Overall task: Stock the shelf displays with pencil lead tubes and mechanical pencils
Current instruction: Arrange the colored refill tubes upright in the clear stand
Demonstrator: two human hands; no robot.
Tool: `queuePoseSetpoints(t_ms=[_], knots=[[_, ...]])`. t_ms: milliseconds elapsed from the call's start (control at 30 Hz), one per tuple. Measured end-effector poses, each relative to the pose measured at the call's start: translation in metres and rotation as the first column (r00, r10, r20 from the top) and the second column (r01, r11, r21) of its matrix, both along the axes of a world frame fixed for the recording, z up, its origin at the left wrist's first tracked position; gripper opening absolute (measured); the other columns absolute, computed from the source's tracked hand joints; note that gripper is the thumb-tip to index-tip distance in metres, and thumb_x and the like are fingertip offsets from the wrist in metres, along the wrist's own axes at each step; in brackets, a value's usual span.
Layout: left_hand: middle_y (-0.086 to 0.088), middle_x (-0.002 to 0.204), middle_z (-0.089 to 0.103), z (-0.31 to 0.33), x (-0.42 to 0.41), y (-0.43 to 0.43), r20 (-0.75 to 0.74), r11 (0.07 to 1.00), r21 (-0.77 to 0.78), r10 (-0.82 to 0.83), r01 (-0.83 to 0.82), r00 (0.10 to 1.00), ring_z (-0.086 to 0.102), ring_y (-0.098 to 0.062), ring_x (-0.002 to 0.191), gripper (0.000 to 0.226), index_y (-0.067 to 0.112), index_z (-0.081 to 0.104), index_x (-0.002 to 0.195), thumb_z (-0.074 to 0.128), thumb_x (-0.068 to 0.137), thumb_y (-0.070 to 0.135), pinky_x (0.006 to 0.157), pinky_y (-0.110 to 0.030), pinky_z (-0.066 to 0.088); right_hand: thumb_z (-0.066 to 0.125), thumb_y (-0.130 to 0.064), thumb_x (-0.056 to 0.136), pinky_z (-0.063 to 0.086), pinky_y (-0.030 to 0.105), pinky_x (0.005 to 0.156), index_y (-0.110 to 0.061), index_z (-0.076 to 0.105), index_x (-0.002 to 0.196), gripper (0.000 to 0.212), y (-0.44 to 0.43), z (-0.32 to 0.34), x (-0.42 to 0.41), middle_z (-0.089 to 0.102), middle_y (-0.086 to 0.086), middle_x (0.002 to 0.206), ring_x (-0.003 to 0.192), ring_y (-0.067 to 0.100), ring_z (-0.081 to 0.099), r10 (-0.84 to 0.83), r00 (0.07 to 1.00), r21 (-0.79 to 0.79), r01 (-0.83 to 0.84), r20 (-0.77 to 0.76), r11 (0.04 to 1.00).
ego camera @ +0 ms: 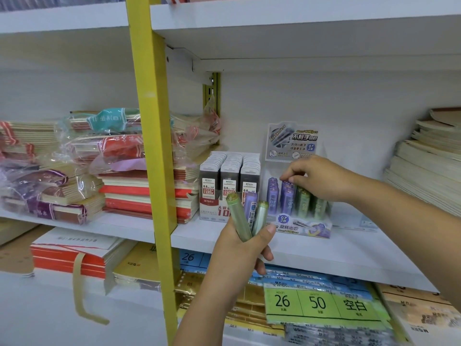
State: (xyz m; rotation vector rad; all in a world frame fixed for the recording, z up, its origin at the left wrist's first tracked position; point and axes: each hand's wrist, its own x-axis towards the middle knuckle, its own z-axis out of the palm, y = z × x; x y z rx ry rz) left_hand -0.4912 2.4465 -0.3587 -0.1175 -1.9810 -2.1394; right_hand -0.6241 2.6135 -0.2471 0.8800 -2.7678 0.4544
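Observation:
My left hand (240, 248) grips three pencil lead tubes (239, 216), two green and one purple, in front of the shelf edge. A display box (305, 227) on the white shelf (324, 250) holds upright purple tubes (273, 193) on its left and green tubes (305, 203) on its right. My right hand (316, 179) reaches over this box, fingertips pinching the top of a purple tube in the middle rows. Left of it stands a second display (229, 181) packed with grey 0.5 mm lead cases.
A yellow upright post (154, 146) divides the shelving. Wrapped stacks of notebooks (119, 171) fill the shelf to the left, paper stacks (429, 166) lie at the right. Below, loose-leaf packs (321, 305) with green labels lie on the lower shelf. The upper shelf board (299, 33) overhangs.

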Motion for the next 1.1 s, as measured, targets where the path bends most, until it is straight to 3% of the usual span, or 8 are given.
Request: queuePoseSetpoints(t_ms=[133,200,300,467,567,667,933,1100], knots=[[-0.004,0.065,0.067,0.001,0.001,-0.002,-0.001,1.0,0.002,-0.029,0.029,1.0,0.048,-0.015,0.044,0.032,0.02,0.06,0.11,0.071,0.088,0.039,0.052,-0.022,0.048,0.051,-0.023,0.098,0.033,0.012,0.08,-0.033,0.067,0.105,0.02,-0.001,0.002,0.028,0.059,-0.02,0.098,0.094,-0.005,0.045,0.026,0.968,-0.21,-0.08,-0.248,0.974],[-0.002,0.065,0.067,0.002,0.002,-0.003,-0.001,0.999,0.004,-0.046,0.046,0.999,0.049,-0.016,0.046,0.031,0.019,0.06,0.11,0.071,0.089,0.039,0.053,-0.022,0.048,0.058,-0.032,0.093,0.039,0.002,0.071,-0.041,0.068,0.095,0.014,0.0,-0.001,0.053,0.065,-0.026,0.09,0.086,-0.012,0.055,0.129,0.984,-0.383,-0.167,-0.123,0.909],[-0.001,0.066,0.065,0.004,0.003,-0.002,-0.01,0.996,0.008,-0.085,0.085,0.996,0.051,-0.018,0.05,0.028,0.019,0.061,0.11,0.071,0.09,0.035,0.053,-0.022,0.047,0.068,-0.041,0.084,0.049,0.011,0.074,-0.041,0.07,0.099,0.015,-0.005,-0.013,0.078,0.068,-0.025,0.09,0.084,-0.004,0.063,0.259,0.96,-0.405,-0.197,0.104,0.893],[-0.002,0.081,0.071,0.007,0.009,0.004,-0.044,0.987,0.039,-0.153,0.155,0.987,0.067,-0.016,0.068,0.028,0.018,0.064,0.113,0.072,0.089,0.031,0.051,-0.026,0.052,0.069,-0.029,0.086,0.046,0.007,0.068,-0.035,0.071,0.092,0.009,-0.006,-0.026,0.085,0.07,-0.022,0.085,0.079,-0.007,0.063,0.259,0.953,-0.476,-0.157,0.157,0.865],[0.0,0.09,0.074,0.007,0.011,0.004,-0.059,0.981,0.091,-0.167,0.172,0.984,0.072,-0.018,0.077,0.03,0.023,0.063,0.116,0.07,0.088,0.033,0.052,-0.027,0.055,0.064,-0.016,0.09,0.054,0.018,0.072,-0.025,0.071,0.099,0.014,0.005,-0.023,0.083,0.074,-0.006,0.09,0.086,0.009,0.07,0.305,0.916,-0.641,-0.071,0.262,0.764],[-0.001,0.09,0.075,0.007,0.011,0.002,-0.065,0.979,0.096,-0.172,0.177,0.983,0.071,-0.017,0.074,0.026,0.024,0.063,0.115,0.069,0.09,0.028,0.05,-0.027,0.055,0.059,-0.008,0.092,0.052,0.016,0.065,-0.02,0.07,0.104,0.02,0.012,-0.022,0.084,0.074,0.003,0.091,0.08,0.013,0.07,0.383,0.871,-0.703,-0.065,0.306,0.708],[-0.001,0.087,0.073,0.008,0.004,0.006,-0.093,0.985,0.061,-0.155,0.161,0.984,0.059,-0.012,0.058,0.024,0.021,0.063,0.119,0.065,0.095,0.025,0.047,-0.025,0.05,0.059,-0.004,0.091,0.055,0.022,0.074,-0.022,0.073,0.106,0.027,0.021,-0.026,0.081,0.073,0.01,0.099,0.085,0.018,0.07,0.464,0.817,-0.796,-0.009,0.343,0.605],[-0.002,0.084,0.073,0.013,-0.003,0.015,-0.107,0.993,0.0,-0.116,0.117,0.987,0.05,-0.011,0.048,0.018,0.023,0.065,0.113,0.064,0.096,0.029,0.044,-0.024,0.045,0.066,-0.004,0.084,0.056,0.02,0.063,-0.015,0.074,0.097,0.019,0.025,-0.016,0.079,0.074,0.011,0.086,0.069,0.017,0.07,0.387,0.878,-0.814,0.005,0.281,0.58]])
